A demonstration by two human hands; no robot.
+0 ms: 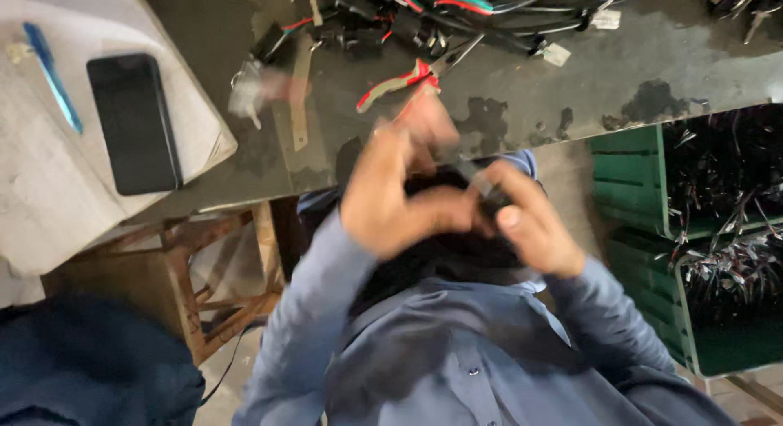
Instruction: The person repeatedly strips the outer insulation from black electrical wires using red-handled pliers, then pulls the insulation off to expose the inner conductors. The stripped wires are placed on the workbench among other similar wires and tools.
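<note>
Both hands are raised close together over my lap, just below the edge of the dark workbench [652,67]. My left hand [400,193] is curled shut around a black wire bundle [457,255] that hangs down against my blue shirt. My right hand [534,226] pinches the same bundle from the right, thumb up, with a dark strip [475,179] stretched between the two hands. Motion blurs the fingers, so the exact grip is unclear. Red-handled pliers [397,82] lie on the bench just beyond my left hand.
A tangle of black, red and green wires [457,18] lies at the back of the bench. A black phone [134,124] and blue pen [51,75] rest on white card at left. Green crates [632,181] of wire pieces stand at right, a wooden stool [192,271] at lower left.
</note>
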